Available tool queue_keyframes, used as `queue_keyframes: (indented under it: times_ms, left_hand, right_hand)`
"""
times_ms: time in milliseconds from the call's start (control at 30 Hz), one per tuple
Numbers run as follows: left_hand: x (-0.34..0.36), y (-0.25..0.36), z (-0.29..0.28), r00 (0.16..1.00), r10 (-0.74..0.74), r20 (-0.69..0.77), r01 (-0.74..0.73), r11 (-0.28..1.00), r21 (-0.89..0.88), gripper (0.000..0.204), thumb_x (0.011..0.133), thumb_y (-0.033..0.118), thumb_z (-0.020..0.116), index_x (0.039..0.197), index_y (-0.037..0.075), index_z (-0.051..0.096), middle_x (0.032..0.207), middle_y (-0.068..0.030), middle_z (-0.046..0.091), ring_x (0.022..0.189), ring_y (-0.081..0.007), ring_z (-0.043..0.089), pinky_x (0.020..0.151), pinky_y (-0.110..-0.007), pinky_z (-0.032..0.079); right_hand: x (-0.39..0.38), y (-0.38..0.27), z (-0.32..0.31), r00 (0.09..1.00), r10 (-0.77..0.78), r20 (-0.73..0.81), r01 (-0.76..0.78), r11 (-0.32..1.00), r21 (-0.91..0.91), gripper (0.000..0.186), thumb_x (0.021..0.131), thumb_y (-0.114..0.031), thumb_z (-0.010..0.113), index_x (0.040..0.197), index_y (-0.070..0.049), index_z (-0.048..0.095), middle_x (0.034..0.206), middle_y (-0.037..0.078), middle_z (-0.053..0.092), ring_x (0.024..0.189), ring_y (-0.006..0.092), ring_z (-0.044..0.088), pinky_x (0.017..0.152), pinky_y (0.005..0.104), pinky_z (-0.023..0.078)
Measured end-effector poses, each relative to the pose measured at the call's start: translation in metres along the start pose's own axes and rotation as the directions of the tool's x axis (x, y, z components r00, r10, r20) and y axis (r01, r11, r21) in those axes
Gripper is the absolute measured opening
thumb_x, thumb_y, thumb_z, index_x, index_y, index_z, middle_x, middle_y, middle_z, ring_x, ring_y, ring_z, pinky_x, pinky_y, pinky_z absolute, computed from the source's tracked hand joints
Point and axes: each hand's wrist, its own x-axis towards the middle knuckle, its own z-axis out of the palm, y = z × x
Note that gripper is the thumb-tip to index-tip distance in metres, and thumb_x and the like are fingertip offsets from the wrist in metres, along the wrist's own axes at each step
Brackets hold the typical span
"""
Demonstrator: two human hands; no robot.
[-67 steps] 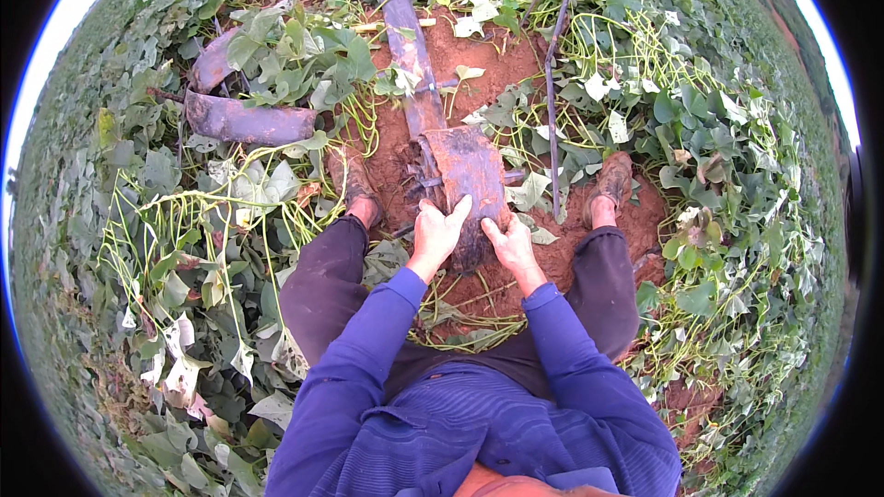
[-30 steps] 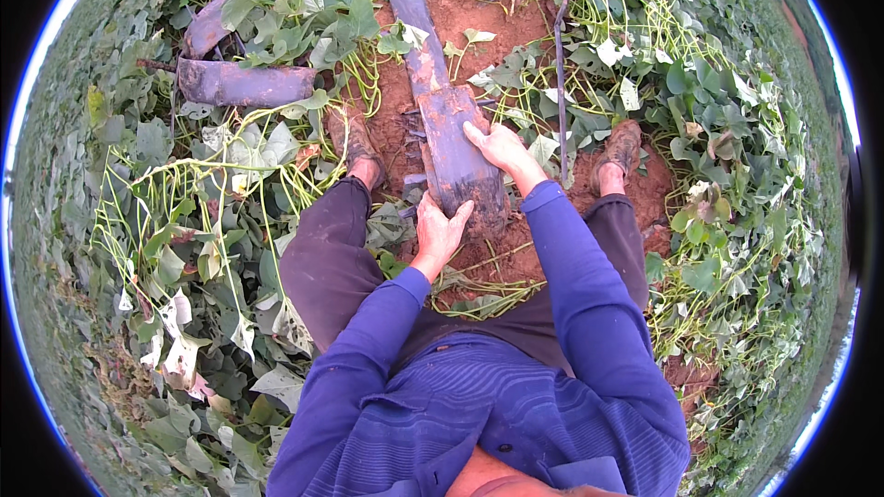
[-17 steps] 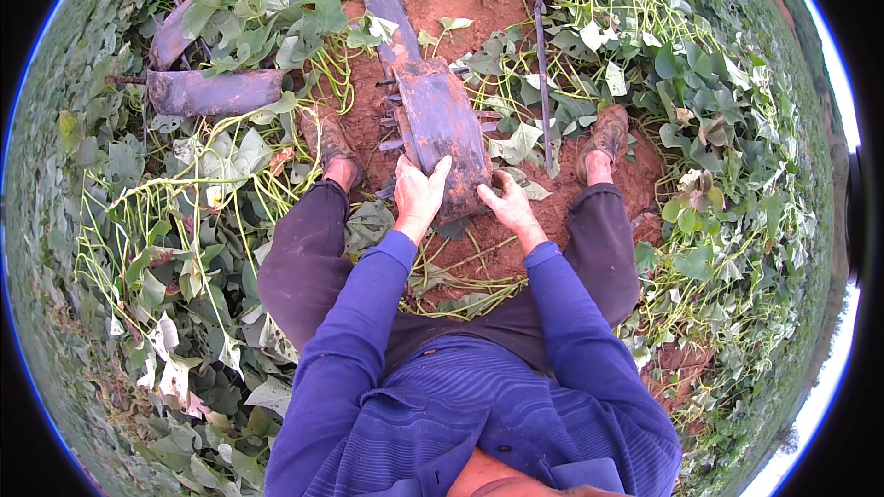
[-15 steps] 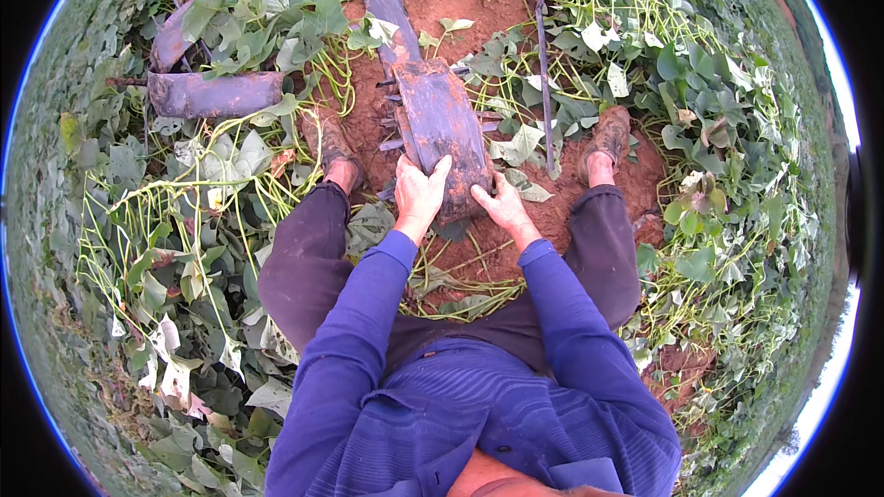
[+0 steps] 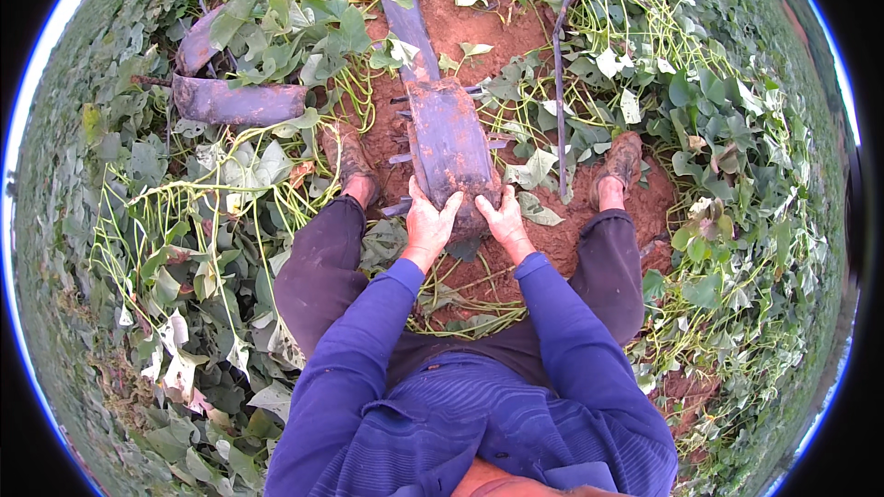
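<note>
Both hands grip the near end of a dark, mud-smeared cover (image 5: 453, 133), which lies between the person's feet, just above or on reddish soil (image 5: 488, 28); the gap beneath it, if any, cannot be made out. The left hand (image 5: 430, 225) is at its near left corner, thumb laid toward the top face and fingers bent around the edge, partly hidden. The right hand (image 5: 507, 224) takes the near right corner in the same half-closed way, thumb on top, the remaining fingers mostly out of sight. The cover is a bent sheet, its near end curving downward. Dark prongs (image 5: 400, 158) stick out past its left edge. From its far end a long flat bar (image 5: 402, 9) runs away to the upper edge of the view. To the left, a curved dark panel (image 5: 238, 103) lies among leaves, with a second panel (image 5: 198, 44) just behind it, partly covered by foliage. A thin dark rod (image 5: 561, 74) stands out to the right of the cover, apart from it. Muddy shoes (image 5: 348, 158) flank the cover, and green vines (image 5: 635, 28) spread on both sides.
</note>
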Motion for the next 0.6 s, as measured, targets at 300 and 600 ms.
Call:
queue_keyframes:
  times_ms: [300,600]
  left_hand:
    - [-0.06,0.066,-0.026,0.996,-0.002,0.085,0.003,1.0,-0.006,0.1,0.088,0.051,0.079,0.145,-0.015,0.032,0.12,-0.0333,0.07,0.112,-0.0426,0.071,0.096,-0.044,0.055]
    - [-0.065,0.037,-0.019,0.975,-0.036,0.218,0.074,0.983,-0.17,0.094,0.084,0.051,0.083,0.131,-0.02,0.045,0.121,-0.0308,0.07,0.11,-0.0366,0.072,0.097,-0.039,0.056]
  right_hand:
    - [-0.063,-0.09,-0.057,1.0,0.027,0.0,-0.026,0.958,-0.284,0.089,0.09,-0.059,0.074,0.131,0.017,0.054,0.123,0.033,0.07,0.117,0.0408,0.069,0.102,0.0441,0.052]
    - [-0.105,-0.152,-0.08,0.976,0.192,0.1,-0.143,0.918,-0.371,0.096,0.088,-0.067,0.071,0.13,0.019,0.059,0.121,0.034,0.071,0.117,0.04,0.07,0.102,0.0422,0.052]
